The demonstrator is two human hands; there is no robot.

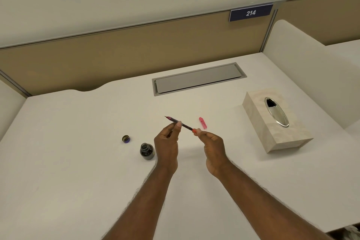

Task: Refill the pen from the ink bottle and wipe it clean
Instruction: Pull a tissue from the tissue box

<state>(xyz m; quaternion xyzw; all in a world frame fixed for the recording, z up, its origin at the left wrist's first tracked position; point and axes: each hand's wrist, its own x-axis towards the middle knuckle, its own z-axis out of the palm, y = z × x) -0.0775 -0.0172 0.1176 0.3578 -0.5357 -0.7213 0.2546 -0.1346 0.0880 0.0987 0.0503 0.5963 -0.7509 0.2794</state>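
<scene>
I have the pen (180,123) up off the counter (78,161), lying slantwise between both hands, its nib pointing up and away to the left and its orange end knob low on the right. My left hand (167,142) pinches the dark barrel about midway between thumb and forefinger; my right hand (212,145) has its fingertips closed on the orange knob, so both grips are narrow and holding the pen. I judge this to be the converter step, the knob turned to work the filler. To do it well I would keep the left pinch firm and quiet, turn only with the right fingertips, and bring the nib over the ink bottle (147,151) before drawing ink. That bottle stands open just left of my left wrist, its cap (126,139) lying near it, farther left. Both forearms reach in from below, wrists slightly raised, hands close together. The pink pen cap (203,122) lies just beyond my right hand, and the tissue box (276,121) sits well off to the right for wiping.
</scene>
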